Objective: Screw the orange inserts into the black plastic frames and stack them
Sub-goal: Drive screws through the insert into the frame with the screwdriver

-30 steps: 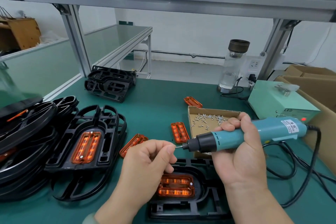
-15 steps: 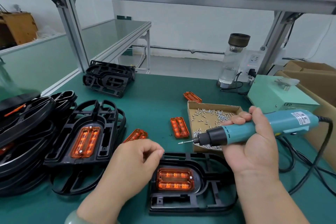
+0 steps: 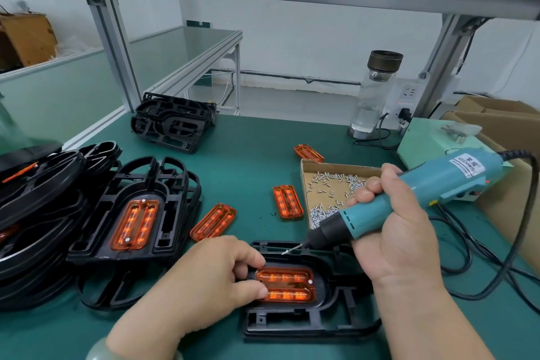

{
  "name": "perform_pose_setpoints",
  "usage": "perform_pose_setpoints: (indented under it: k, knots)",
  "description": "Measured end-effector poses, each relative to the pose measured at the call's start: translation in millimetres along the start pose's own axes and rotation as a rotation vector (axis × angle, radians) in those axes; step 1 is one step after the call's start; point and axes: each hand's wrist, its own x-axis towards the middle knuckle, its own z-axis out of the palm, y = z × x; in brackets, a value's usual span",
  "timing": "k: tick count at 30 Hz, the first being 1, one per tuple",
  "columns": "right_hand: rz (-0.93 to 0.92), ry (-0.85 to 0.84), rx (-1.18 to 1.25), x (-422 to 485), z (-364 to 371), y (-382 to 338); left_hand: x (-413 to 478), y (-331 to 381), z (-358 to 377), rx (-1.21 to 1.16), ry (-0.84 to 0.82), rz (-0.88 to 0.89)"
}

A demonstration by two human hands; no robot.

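The left hand (image 3: 204,278) lay on the near middle of the green bench (image 3: 248,140). Its grip was curled in a pinch, with thumb and forefinger on either side of the left end of the orange insert (image 3: 287,285). That insert sat flat in the recess of the black frame (image 3: 306,327) nearest the person, and a small screw head (image 3: 310,282) showed at its right end.

The right hand (image 3: 400,231) had its grip wrapped tight around the teal electric screwdriver (image 3: 409,196), which tilted down to the left. The bit (image 3: 292,249) pointed at the far rim of the frame; whether it touched could not be told.

To the left stood a stack of frames (image 3: 175,199), the top one carrying a fitted insert (image 3: 136,223). Three loose inserts lay on the bench beyond the hands: one (image 3: 213,222) near the stack, one (image 3: 287,202) just left of the cardboard tray (image 3: 305,184), and one (image 3: 308,152) at the tray's far corner. The tray held scattered screws (image 3: 330,181).

Another pile of empty frames (image 3: 175,123) rested at the far left. A glass bottle (image 3: 377,96) stood at the far right, with a pale green box (image 3: 423,140) near it to the right.
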Motion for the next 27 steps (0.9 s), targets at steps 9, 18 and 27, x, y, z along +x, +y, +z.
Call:
perform_pose_setpoints:
  k: [9,18,27]
  knots:
    - [0.002,-0.094,-0.112,-7.8,3.7,5.8,2.7,5.7,10.2,0.001,-0.014,0.022]
    - [0.027,-0.13,-0.12,-11.7,5.0,3.9,3.1,8.3,15.4,-0.01,-0.003,0.033]
    - [0.032,-0.167,-0.171,-14.5,6.9,3.3,3.8,7.3,16.2,-0.008,-0.006,0.031]
